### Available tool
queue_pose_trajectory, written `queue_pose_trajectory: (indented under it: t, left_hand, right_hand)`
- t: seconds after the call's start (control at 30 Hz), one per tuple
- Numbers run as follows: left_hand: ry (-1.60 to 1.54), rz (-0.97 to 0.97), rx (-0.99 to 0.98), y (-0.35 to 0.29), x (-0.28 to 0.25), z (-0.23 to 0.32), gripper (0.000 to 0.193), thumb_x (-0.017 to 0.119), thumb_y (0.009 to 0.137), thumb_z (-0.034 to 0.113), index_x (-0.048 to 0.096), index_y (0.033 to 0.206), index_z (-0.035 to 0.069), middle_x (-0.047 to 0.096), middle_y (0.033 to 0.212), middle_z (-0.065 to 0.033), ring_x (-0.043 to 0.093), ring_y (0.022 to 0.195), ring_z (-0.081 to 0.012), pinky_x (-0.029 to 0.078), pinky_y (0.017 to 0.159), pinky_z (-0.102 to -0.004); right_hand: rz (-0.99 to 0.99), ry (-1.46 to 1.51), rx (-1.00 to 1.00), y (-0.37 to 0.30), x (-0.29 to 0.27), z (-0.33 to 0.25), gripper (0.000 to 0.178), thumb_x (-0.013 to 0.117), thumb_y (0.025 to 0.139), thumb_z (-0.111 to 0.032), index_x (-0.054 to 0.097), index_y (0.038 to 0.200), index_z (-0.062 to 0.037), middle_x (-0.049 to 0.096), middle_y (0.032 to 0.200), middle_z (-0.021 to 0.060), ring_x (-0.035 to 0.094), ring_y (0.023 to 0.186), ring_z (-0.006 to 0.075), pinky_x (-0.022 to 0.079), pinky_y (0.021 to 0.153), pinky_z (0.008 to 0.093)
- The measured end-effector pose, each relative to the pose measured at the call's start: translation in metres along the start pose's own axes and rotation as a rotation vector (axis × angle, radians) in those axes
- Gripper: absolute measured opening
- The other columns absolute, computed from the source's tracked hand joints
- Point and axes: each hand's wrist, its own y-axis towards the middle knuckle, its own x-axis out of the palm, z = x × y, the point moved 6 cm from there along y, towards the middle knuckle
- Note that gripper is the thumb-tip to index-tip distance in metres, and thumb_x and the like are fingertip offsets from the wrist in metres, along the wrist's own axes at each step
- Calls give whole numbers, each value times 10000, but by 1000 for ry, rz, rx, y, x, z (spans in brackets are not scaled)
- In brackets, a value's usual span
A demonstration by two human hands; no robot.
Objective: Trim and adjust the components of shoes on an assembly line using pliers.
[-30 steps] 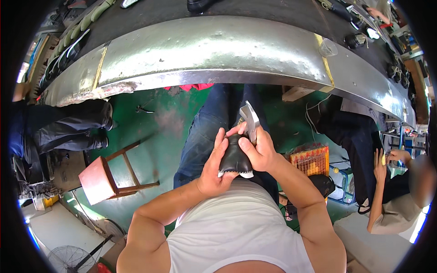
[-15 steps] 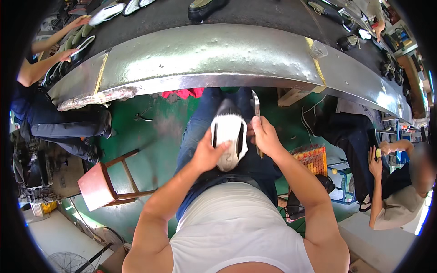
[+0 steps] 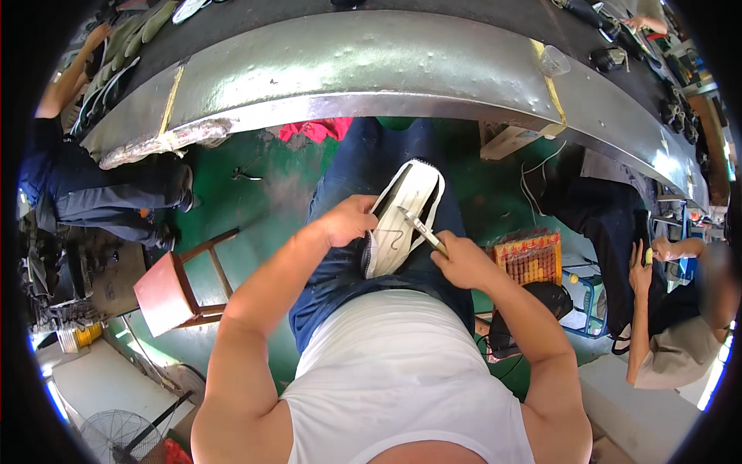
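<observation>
A shoe point(image 3: 398, 224) with a pale, bare underside facing up lies slanted over my lap. Its white upper edge stands up around the rim, and a dark gap shows along the side. My left hand point(image 3: 350, 220) is closed on the shoe's left edge, thumb and fingers pinching there. In my right hand point(image 3: 460, 259) is a slim metal-ended hand tool point(image 3: 420, 226), its exact kind unclear. The tool's end lies over the shoe's underside, but whether it touches cannot be made out.
A metal-edged bench point(image 3: 348, 66) with shoes on it runs across the front. A tipped reddish stool point(image 3: 165, 290) lies left. To the right are a beaded seat mat point(image 3: 529, 259) and a seated co-worker point(image 3: 680, 332); another person's legs point(image 3: 124, 197) are at left.
The shoe has turned, its far end swinging right. My right hand has brought the tool from beside the shoe to over its underside. My left hand has moved up to the shoe's edge.
</observation>
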Motion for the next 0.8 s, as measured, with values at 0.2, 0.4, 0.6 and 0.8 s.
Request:
queue_pose_trajectory:
  t: [0.2,0.4,0.6,0.8]
  left_hand:
    - [-319,-233,107,-28,31,0,887,638,708,-36,288,1522,24,464,1436,-88,405,1359,-197,304,1147,-350]
    - [-575,-205,134,-33,42,-17,972,494,694,14,102,1584,14,338,1544,-131,307,1430,-212,211,1180,-323]
    - [-726,210,35,-19,47,-22,659,342,1055,439,278,1526,-17,391,1521,-178,399,1374,-227,310,1130,-331]
    - [-124,570,161,-6,18,-54,601,257,1087,413,510,1388,-41,620,1306,-203,576,1226,-306,404,1062,-342]
  right_hand:
    - [26,-106,-316,-12,-22,-18,437,606,898,-139,492,1280,40,651,1046,267,613,1031,439,499,862,479]
    - [7,-381,-380,-6,-33,-50,496,619,860,-70,473,1300,107,631,1132,249,597,1079,410,506,882,448]
    - [-114,-465,-318,9,-8,-38,274,610,843,-88,557,1080,40,659,937,204,651,797,389,533,710,464]
    - [134,-287,-393,-3,1,-40,227,642,830,-112,534,991,5,638,868,197,652,792,388,529,699,476]
